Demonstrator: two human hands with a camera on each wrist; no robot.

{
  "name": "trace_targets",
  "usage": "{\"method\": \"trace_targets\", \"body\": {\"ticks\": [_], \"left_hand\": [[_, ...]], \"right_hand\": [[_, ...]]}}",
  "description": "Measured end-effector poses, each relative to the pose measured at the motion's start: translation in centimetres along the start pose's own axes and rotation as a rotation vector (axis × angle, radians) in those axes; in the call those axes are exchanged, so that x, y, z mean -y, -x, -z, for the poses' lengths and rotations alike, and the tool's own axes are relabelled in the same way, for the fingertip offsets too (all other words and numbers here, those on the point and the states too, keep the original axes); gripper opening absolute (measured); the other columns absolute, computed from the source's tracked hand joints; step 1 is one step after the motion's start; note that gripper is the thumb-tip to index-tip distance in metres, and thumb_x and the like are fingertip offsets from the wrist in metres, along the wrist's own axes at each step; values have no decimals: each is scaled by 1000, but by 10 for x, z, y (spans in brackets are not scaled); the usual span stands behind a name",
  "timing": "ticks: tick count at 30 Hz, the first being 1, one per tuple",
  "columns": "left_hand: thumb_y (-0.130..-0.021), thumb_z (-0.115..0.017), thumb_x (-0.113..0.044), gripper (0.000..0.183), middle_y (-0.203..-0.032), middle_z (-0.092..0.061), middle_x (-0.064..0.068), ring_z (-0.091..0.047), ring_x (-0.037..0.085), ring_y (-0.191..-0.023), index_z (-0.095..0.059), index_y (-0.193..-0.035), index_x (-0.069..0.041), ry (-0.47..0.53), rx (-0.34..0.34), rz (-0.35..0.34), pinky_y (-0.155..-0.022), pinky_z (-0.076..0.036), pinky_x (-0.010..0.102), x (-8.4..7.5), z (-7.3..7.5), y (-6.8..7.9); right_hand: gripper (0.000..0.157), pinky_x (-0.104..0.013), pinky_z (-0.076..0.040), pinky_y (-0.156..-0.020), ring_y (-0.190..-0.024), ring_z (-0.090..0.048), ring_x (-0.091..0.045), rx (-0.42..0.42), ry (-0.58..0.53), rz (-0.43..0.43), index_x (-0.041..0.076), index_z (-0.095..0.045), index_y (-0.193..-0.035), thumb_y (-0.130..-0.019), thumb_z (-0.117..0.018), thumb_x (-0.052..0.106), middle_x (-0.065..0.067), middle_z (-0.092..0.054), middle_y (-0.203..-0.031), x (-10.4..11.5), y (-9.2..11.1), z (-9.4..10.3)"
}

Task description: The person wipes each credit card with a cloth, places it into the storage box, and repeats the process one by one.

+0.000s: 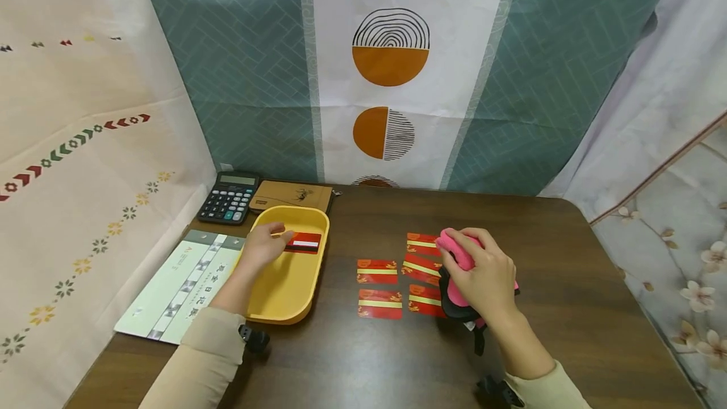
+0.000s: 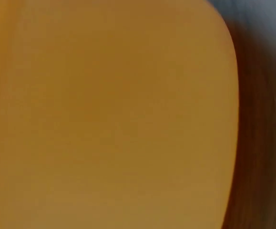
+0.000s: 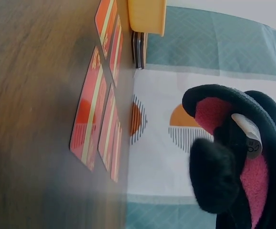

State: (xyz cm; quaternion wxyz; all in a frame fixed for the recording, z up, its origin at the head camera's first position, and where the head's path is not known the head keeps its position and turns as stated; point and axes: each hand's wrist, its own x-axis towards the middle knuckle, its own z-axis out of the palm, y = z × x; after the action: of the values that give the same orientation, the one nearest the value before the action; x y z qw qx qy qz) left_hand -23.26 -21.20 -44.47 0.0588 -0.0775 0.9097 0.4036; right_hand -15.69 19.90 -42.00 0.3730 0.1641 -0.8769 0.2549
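Observation:
My left hand [image 1: 265,245] is over the yellow tray [image 1: 284,298] and pinches the left end of a red card [image 1: 303,243]. A dark stripe and a white strip run along that card. The left wrist view holds only the blurred tray [image 2: 128,119] and a strip of table. My right hand [image 1: 485,273] grips a soft pink and black cloth [image 1: 457,292], bunched up, above the table. In the right wrist view this fuzzy cloth [image 3: 254,183] shows a white tag. Several red cards [image 1: 379,303] with gold bands lie on the table just left of it.
A calculator [image 1: 229,198] and a tan notebook [image 1: 291,196] lie behind the tray. To its left is a pale green book [image 1: 187,286]. Patterned curtains [image 1: 392,74] hang along the back and sides of the dark wooden table [image 1: 352,365].

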Motion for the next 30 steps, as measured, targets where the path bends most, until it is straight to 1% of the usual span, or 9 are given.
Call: {"method": "trace_targets", "body": {"ticks": [3,7,9,10,13,18,23,27,30], "left_hand": [[-104,-58,-26,50,-134,-62,22,-58,39,-123,-53,-142,6,-1,-85,-85,-100,-51,51,-10,-8,6],[-101,-64,-18,37,-119,-70,18,-66,33,-108,-63,-132,3,95,-236,-233,-87,-57,46,-32,-21,20],[-99,-66,-14,32,-114,-72,16,-67,30,-104,-66,-127,1,133,-275,-322,-86,-58,45,-46,-27,26],[-99,-67,-13,31,-113,-72,16,-67,29,-104,-67,-127,1,156,-273,-359,-87,-58,45,-53,-30,29],[-98,-69,-13,29,-113,-72,13,-67,27,-103,-69,-124,-2,194,-228,-452,-90,-58,45,-71,-41,37],[-97,-70,-12,26,-112,-72,10,-67,23,-101,-70,-121,-3,277,-81,-555,-91,-58,41,-91,-63,45],[-97,-69,-12,26,-113,-71,7,-67,19,-103,-70,-122,-4,316,38,-602,-92,-58,36,-105,-87,51],[-98,-68,-11,25,-112,-71,7,-67,19,-101,-70,-122,-5,326,66,-617,-90,-58,36,-110,-105,51],[-99,-68,-12,24,-111,-71,6,-67,18,-99,-71,-121,-5,326,83,-595,-88,-58,33,-109,-118,48]], "right_hand": [[40,-37,-50,-48,-67,-64,-26,-18,9,-8,13,-78,-113,-74,-88,20,-11,-68,-102,-4,3,4],[40,-37,-51,-49,-68,-65,-26,-38,4,-10,13,-78,-114,-76,-88,19,-10,-69,-102,-9,6,7],[40,-38,-52,-50,-70,-66,-25,-44,-1,-13,14,-78,-115,-76,-87,18,-9,-70,-103,-11,6,8],[41,-39,-52,-50,-71,-66,-25,-48,-4,-15,14,-78,-115,-75,-88,18,-9,-70,-104,-12,6,8],[41,-40,-53,-52,-72,-66,-26,-51,-11,-20,13,-78,-115,-75,-88,17,-10,-70,-104,-14,6,8],[42,-41,-54,-53,-75,-66,-27,-50,-29,-19,12,-78,-114,-74,-89,15,-10,-70,-104,-16,5,8],[43,-40,-54,-53,-75,-66,-27,-42,-40,-14,11,-78,-113,-72,-91,15,-10,-70,-104,-17,6,7],[44,-41,-55,-54,-77,-67,-27,-44,-45,-5,11,-78,-114,-73,-90,15,-10,-69,-105,-17,4,6],[44,-43,-56,-56,-79,-67,-27,-43,-47,-3,11,-77,-115,-73,-90,15,-11,-69,-106,-18,3,6]]}}
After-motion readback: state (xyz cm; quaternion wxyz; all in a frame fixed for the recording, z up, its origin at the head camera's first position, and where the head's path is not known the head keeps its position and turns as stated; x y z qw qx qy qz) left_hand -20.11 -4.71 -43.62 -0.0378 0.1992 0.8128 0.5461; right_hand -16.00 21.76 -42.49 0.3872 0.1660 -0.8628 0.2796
